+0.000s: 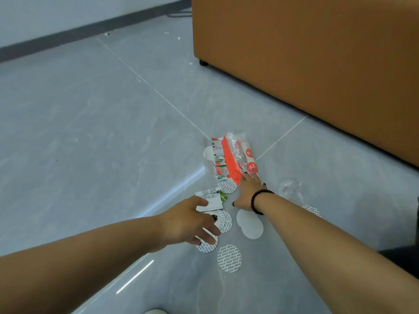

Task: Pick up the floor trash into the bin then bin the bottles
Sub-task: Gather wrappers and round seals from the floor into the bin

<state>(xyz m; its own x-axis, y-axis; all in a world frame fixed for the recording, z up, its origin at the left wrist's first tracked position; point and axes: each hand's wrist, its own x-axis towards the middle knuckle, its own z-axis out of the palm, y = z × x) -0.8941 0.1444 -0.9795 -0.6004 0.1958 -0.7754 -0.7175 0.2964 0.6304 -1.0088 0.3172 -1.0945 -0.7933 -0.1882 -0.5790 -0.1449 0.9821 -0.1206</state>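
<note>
Floor trash lies in a loose cluster on the grey tiled floor (pixel 90 132), around both hands. The right hand (pixel 248 193) reaches toward 12 o'clock, its fingers (pixel 254 177) straight and spread lightly, the tips touching the near end of the orange wrapper (pixel 230 159), a long, glossy plastic strip. At 3 o'clock of that strip lies a crinkled clear wrapper (pixel 246 155) with red round marks; at 9 o'clock lies a flat printed packet (pixel 217 159) with green and red pictures. The left hand (pixel 188 223) points toward 3 o'clock, its fingers (pixel 210 227) relaxed and slightly parted over the paper label (pixel 210 199), a creased white slip with a barcode and a green edge; whether they pinch it cannot be told.

Thin round foil seals with fine printed rows lie flat: five can be counted, one (pixel 229 258) at 6 o'clock of the cluster, the rest partly hidden under hands or wrappers. Two plain white discs (pixel 250 225) overlap under the right wrist, which wears a black bead bracelet (pixel 258 200). A scrap of clear film (pixel 291 189) lies at 3 o'clock. A smooth orange cabinet (pixel 317 64) stands at 1 o'clock.
</note>
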